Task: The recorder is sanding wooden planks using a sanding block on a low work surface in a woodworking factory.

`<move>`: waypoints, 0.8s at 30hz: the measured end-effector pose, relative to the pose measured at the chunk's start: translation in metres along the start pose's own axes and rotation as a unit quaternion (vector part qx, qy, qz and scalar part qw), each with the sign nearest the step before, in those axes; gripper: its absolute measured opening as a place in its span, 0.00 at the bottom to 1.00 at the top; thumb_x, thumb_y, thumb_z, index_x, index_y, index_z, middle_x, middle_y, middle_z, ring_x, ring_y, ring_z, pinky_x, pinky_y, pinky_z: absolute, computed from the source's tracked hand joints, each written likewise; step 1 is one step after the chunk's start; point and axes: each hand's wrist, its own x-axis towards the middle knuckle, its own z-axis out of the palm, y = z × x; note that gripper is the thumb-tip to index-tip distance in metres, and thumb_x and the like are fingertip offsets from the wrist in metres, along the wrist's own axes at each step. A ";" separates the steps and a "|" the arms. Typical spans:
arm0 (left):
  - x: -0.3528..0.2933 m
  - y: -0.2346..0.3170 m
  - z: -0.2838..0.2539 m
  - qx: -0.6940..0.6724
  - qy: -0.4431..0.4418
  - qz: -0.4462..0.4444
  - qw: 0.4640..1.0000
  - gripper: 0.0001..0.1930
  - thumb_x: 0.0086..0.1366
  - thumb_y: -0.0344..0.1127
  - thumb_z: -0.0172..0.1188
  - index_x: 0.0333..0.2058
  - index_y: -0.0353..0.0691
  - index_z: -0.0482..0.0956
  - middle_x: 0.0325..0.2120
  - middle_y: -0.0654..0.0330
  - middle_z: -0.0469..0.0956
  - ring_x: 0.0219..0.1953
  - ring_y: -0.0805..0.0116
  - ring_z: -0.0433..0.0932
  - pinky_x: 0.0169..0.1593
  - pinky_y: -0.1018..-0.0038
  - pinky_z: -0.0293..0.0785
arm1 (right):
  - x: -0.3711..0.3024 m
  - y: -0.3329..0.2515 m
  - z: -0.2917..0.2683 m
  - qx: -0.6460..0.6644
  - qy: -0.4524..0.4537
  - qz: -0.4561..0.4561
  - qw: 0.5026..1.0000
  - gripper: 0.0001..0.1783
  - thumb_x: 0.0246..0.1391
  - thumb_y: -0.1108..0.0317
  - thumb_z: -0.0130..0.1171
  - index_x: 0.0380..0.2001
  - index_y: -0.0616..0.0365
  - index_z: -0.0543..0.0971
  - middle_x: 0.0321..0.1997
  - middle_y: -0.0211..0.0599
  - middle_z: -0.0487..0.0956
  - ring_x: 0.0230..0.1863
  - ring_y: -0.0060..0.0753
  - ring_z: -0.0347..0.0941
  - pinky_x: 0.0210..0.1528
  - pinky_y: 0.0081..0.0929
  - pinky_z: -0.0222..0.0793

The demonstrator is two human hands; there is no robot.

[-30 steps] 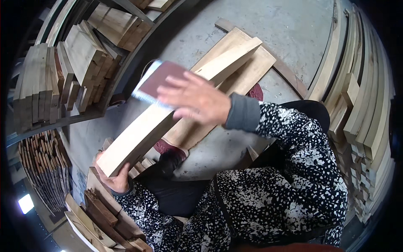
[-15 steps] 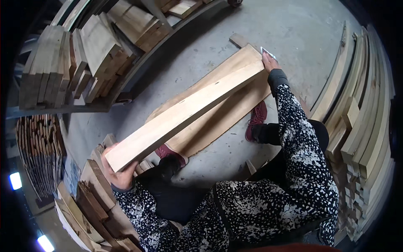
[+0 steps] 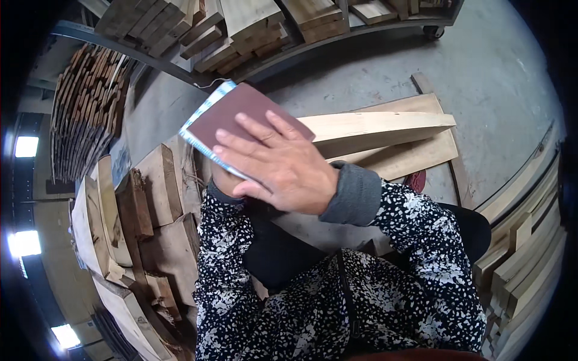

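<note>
My right hand (image 3: 286, 171) lies over a folded sheet of sandpaper (image 3: 220, 120), brown-red on top with a white and blue printed backing at its edges. The fingers are spread along the sheet, and the thumb sits by its near edge. Under the sandpaper is the near left end of a long pale wooden beam (image 3: 385, 123), which that hand and sheet cover. Only a sliver of my left hand (image 3: 224, 180) shows below the sheet, by the beam's hidden end; its fingers cannot be seen. The beam slants away to the right above a flat wooden board (image 3: 436, 144).
A wheeled rack (image 3: 385, 24) with stacked timber stands at the back. Rough offcuts (image 3: 162, 186) lie close on my left, with a stack of thin strips (image 3: 90, 114) behind them. Long planks (image 3: 530, 265) are piled on my right. A red shoe (image 3: 415, 180) is beside the board.
My right hand has moved with the sandpaper from the beam's far right end to its near left end. The sheet now covers my left hand, whose grip on the beam showed before. The view has turned left.
</note>
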 end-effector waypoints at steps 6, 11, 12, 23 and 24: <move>0.010 -0.010 0.027 -0.040 -0.023 -0.007 0.999 0.27 0.42 0.22 0.63 0.43 0.35 0.63 0.37 0.58 0.69 0.41 0.71 0.69 0.46 0.76 0.64 | -0.145 0.168 -0.054 -0.040 0.053 0.287 0.956 0.21 0.53 0.62 0.44 0.50 0.56 0.66 0.55 0.40 0.63 0.59 0.42 0.53 0.60 0.33 0.46; 0.014 -0.009 0.025 -0.022 0.005 0.001 1.000 0.27 0.42 0.23 0.63 0.43 0.34 0.63 0.37 0.58 0.69 0.39 0.72 0.69 0.44 0.77 0.65 | -0.339 0.302 -0.103 -0.172 0.119 0.555 0.805 0.23 0.54 0.52 0.37 0.43 0.57 0.70 0.48 0.45 0.69 0.51 0.50 0.61 0.51 0.35 0.57; 0.016 -0.013 0.028 -0.024 0.012 0.004 1.000 0.26 0.42 0.24 0.63 0.42 0.34 0.63 0.36 0.59 0.70 0.39 0.72 0.69 0.44 0.78 0.65 | -0.374 0.315 -0.109 -0.156 0.134 0.600 0.773 0.24 0.54 0.50 0.35 0.43 0.56 0.70 0.47 0.45 0.69 0.50 0.51 0.62 0.50 0.35 0.58; 0.020 -0.092 0.010 -0.199 0.122 -0.316 0.920 0.18 0.53 0.36 0.56 0.39 0.30 0.69 0.34 0.56 0.73 0.36 0.71 0.72 0.41 0.76 0.67 | -0.361 0.226 0.005 -0.351 -0.086 0.529 0.768 0.34 0.45 0.41 0.46 0.45 0.61 0.67 0.41 0.54 0.71 0.42 0.53 0.68 0.45 0.43 0.62; 0.016 -0.099 0.011 -0.229 0.126 -0.334 0.906 0.18 0.53 0.36 0.57 0.38 0.30 0.69 0.33 0.57 0.73 0.35 0.72 0.72 0.40 0.77 0.67 | -0.353 0.219 0.020 -0.339 -0.140 0.557 0.745 0.38 0.43 0.39 0.47 0.49 0.60 0.63 0.47 0.51 0.67 0.46 0.51 0.65 0.47 0.45 0.60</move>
